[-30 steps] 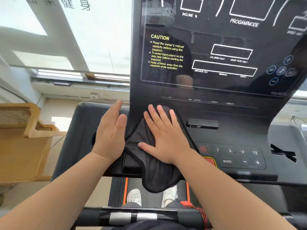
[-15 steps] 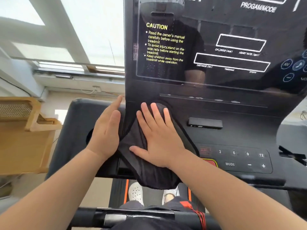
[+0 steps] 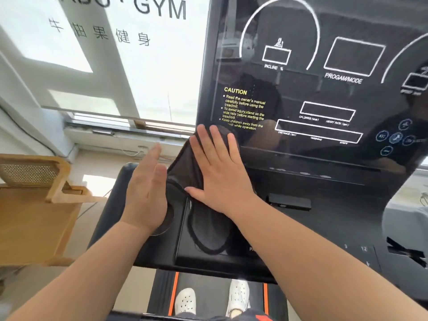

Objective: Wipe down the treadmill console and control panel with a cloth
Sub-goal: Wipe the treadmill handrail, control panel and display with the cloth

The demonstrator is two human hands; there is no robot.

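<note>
Head view: gym window (image 3: 139, 77) behind, console (image 3: 324, 96) ahead. The cloth (image 3: 208, 232) runs lengthwise up the console's lower-left corner, pressed under the flat, spread right hand (image 3: 220, 179). The left hand (image 3: 146, 195), fingers straight, lies just beside it. Most console surface lies up and right.

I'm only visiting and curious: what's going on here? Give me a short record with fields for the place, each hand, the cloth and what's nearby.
Place: treadmill console beside a window lettered GYM
Right hand: flat, fingers spread, pressing the cloth against the console's lower left corner
Left hand: flat, fingers straight, beside the cloth, holding nothing
Cloth: dark, hanging down below the right hand
Nearby: yellow caution label, wooden chair, white shoes below
</note>
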